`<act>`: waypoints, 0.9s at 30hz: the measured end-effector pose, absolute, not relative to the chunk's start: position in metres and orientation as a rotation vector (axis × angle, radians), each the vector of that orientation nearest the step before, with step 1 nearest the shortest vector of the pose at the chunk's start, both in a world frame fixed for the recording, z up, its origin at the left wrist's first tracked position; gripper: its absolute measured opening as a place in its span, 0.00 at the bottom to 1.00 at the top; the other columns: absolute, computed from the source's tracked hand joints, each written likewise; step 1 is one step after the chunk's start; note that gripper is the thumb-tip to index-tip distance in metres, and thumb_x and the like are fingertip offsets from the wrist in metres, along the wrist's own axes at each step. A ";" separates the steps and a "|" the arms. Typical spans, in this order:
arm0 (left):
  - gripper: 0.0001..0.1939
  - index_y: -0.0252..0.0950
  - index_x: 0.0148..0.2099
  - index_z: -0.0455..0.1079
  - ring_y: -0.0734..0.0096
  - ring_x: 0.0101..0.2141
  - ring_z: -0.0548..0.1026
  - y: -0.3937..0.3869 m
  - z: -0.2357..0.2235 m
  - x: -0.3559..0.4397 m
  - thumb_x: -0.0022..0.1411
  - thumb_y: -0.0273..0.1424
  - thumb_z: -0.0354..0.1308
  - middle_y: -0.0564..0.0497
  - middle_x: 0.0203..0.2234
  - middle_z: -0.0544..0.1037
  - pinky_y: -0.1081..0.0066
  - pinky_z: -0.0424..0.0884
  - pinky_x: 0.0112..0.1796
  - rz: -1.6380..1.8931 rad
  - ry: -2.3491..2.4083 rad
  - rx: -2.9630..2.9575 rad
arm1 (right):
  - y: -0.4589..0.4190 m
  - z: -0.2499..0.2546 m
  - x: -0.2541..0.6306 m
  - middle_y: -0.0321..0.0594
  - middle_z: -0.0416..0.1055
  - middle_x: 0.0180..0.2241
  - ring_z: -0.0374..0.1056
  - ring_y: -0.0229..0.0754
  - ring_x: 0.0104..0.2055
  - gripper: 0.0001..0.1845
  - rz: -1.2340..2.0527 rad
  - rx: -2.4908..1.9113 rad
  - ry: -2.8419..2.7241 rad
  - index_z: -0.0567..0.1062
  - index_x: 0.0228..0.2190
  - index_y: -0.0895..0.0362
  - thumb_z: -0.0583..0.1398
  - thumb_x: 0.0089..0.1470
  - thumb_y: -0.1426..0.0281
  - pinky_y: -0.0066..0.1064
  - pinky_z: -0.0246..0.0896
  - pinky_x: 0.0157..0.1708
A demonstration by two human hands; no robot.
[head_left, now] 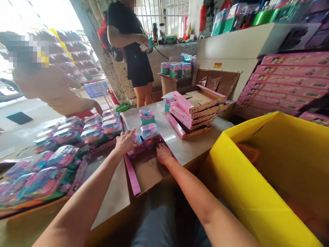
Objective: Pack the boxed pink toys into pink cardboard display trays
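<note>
While the left hand point(125, 141) grips a toy pack point(137, 143) at frame centre, the right hand point(162, 154) presses flat, fingers spread, steadying the open pink box point(144, 171) on the bench point(177, 144).

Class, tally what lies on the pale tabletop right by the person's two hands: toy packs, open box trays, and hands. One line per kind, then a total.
Toy packs: 3
Open box trays: 1
Hands: 2
Total: 6
</note>
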State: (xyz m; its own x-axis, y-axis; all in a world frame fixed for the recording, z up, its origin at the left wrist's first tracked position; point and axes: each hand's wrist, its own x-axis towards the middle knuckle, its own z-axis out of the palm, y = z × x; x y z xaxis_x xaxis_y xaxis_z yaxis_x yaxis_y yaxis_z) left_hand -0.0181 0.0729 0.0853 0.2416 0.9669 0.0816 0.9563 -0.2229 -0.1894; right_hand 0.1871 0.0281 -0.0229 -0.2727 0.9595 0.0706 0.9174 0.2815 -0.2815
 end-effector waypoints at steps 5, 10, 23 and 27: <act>0.43 0.41 0.73 0.46 0.43 0.56 0.65 0.074 0.084 -0.016 0.62 0.49 0.55 0.36 0.62 0.65 0.50 0.68 0.49 0.056 -1.853 -2.293 | 0.025 -0.027 0.190 0.53 0.58 0.66 0.55 0.55 0.65 0.29 0.262 -1.739 -2.345 0.64 0.63 0.65 0.50 0.60 0.76 0.44 0.59 0.60; 0.43 0.42 0.73 0.46 0.42 0.57 0.65 0.071 0.086 -0.014 0.62 0.49 0.56 0.36 0.62 0.64 0.50 0.68 0.49 0.050 -1.880 -2.298 | 0.014 -0.012 0.188 0.54 0.60 0.64 0.58 0.56 0.62 0.25 0.175 -1.693 -2.380 0.68 0.59 0.64 0.50 0.62 0.75 0.46 0.62 0.56; 0.43 0.43 0.73 0.47 0.42 0.55 0.66 0.072 0.082 -0.016 0.62 0.49 0.57 0.36 0.60 0.66 0.51 0.67 0.49 -0.010 -1.841 -2.314 | 0.027 0.008 0.140 0.56 0.66 0.61 0.71 0.54 0.51 0.22 0.157 -1.649 -2.621 0.76 0.53 0.58 0.50 0.64 0.73 0.42 0.68 0.46; 0.43 0.43 0.73 0.47 0.43 0.56 0.65 0.074 0.083 -0.014 0.61 0.50 0.58 0.37 0.60 0.66 0.50 0.68 0.49 0.003 -1.904 -2.293 | 0.025 0.005 0.139 0.54 0.67 0.61 0.71 0.53 0.51 0.22 0.159 -1.659 -2.614 0.75 0.54 0.57 0.50 0.65 0.73 0.40 0.67 0.47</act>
State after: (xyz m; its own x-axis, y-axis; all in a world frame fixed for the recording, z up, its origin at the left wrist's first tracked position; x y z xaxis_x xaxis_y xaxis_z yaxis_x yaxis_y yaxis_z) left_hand -0.0139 0.0745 0.0827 0.1890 0.9768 0.1006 0.9765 -0.1761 -0.1242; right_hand 0.1389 0.0251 0.0048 -0.4268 0.9041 -0.0200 0.8999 0.4224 -0.1085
